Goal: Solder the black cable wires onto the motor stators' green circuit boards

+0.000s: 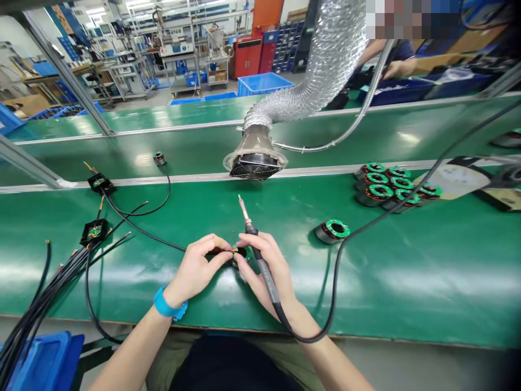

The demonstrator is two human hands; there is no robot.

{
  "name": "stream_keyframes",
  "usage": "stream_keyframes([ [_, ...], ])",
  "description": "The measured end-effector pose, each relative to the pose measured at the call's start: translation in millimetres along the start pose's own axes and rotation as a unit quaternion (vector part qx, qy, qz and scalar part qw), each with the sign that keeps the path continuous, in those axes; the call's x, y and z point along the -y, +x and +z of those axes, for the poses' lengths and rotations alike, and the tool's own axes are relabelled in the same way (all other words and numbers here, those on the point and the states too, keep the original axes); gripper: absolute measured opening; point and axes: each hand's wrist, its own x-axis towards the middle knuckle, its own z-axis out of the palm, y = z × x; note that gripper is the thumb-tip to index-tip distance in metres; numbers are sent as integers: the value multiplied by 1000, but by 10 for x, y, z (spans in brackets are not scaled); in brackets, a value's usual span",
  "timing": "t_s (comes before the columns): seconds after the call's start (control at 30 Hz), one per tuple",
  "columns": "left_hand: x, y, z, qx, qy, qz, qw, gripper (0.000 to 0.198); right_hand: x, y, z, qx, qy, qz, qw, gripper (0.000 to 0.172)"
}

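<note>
At the near edge, bottom left, one blue bin [61, 341] has a bundle of black cables [57, 285] lying across it, too tangled to count; what lies deeper inside is hidden; farther in on the green bench [285, 304], the left hand [201, 266] pinches the coloured wire ends of one black cable [150, 233] between thumb and forefinger; the right hand [266, 266] grips one soldering iron [266, 271], tip pointing away, its thumb and forefinger close to those wires; the task's thing, one green-ringed motor stator [245, 253], sits between both hands, partly covered.

To the left are two small black boxes [94, 232], each holding green and coloured parts too small to tell; to the right stands one lone stator [332, 232], and behind it a cluster of seven visible stators [379, 193]; one small motor part [159, 158] sits at the back left; one fume hood [256, 165] hangs mid-bench; beyond, one large blue crate [264, 85] stands, contents unclear, and a co-worker's hand [401, 69] is over dark blue bins [394, 93].
</note>
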Motion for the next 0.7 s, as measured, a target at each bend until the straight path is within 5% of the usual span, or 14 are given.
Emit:
stream_keyframes([
  [0.17,-53,-9,37,-25,4,21,999,13,17,40,61,-43,-4,-10,999,25],
  [0.27,-40,4,20,25,3,18,1000,24,-42,-25,49,-47,-29,0,998,21],
  [0.47,29,190,-152,183,-182,-174,950,57,-142,-70,39,-42,10,39,998,32],
  [0.7,-129,260,-170,116,-236,-120,957,61,38,3,98,-99,54,169,979,57],
])
